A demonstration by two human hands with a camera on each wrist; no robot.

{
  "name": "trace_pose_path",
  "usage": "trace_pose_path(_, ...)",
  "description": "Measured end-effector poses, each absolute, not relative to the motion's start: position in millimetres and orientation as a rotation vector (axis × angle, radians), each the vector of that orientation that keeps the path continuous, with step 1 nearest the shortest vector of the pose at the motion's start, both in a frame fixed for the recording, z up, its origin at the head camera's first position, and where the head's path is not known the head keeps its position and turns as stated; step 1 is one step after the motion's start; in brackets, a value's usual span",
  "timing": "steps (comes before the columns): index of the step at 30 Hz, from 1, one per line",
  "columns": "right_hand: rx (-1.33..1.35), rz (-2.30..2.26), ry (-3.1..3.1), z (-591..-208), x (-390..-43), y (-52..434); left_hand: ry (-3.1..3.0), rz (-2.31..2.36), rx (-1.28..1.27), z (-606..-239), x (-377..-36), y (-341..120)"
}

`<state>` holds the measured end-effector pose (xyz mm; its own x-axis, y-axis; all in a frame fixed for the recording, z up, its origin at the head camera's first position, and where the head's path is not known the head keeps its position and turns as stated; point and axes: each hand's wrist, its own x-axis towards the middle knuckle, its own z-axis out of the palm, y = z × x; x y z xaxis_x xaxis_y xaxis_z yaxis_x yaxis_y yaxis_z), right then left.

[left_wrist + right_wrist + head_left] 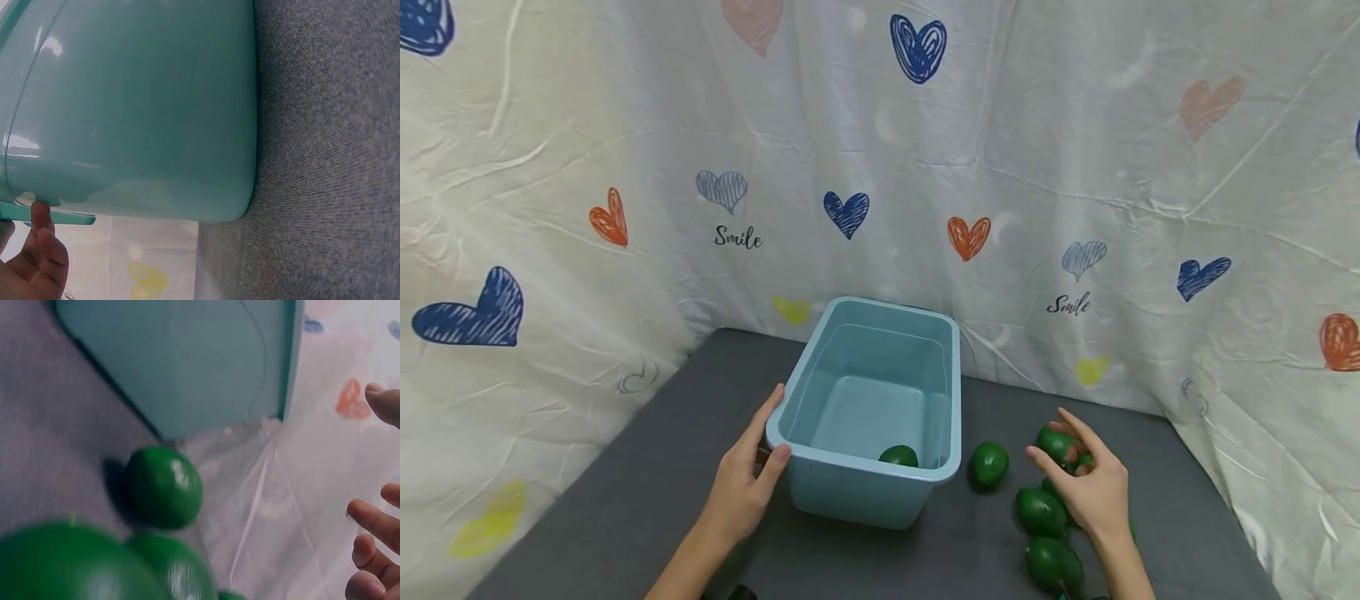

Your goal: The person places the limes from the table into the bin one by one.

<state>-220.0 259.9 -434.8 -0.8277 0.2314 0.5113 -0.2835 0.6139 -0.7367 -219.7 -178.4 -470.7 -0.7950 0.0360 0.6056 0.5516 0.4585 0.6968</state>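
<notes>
A light blue plastic bin (865, 464) stands on the dark grey table, with one green lime (899, 455) lying inside near its front wall. At the bin's front left corner my left hand (745, 483) holds the rim, thumb at the front and fingers along the side; the left wrist view shows fingertips curled under the rim. My right hand (1097, 492) is over a cluster of several glossy limes (1041, 512), thumb and fingers spread apart, with nothing held. The hand hides part of that cluster. Between bin and cluster lies a single lime (988, 465).
A white curtain (880, 150) printed with hearts and "Smile" hangs behind and on both sides of the table (647, 508). A small dark object (742, 592) pokes in at the bottom edge.
</notes>
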Motion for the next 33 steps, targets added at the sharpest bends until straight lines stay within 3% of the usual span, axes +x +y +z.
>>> trace_pose_path(12, -0.355, 1.151, -2.469, -461, -191, 300, -2.200, -1.324, -0.472, -472, -219, -177)
trace_pose_path(33, -0.605, 0.983, -2.786, -486, -151, 306, -2.209, -1.338, -0.467, -473, -219, -178)
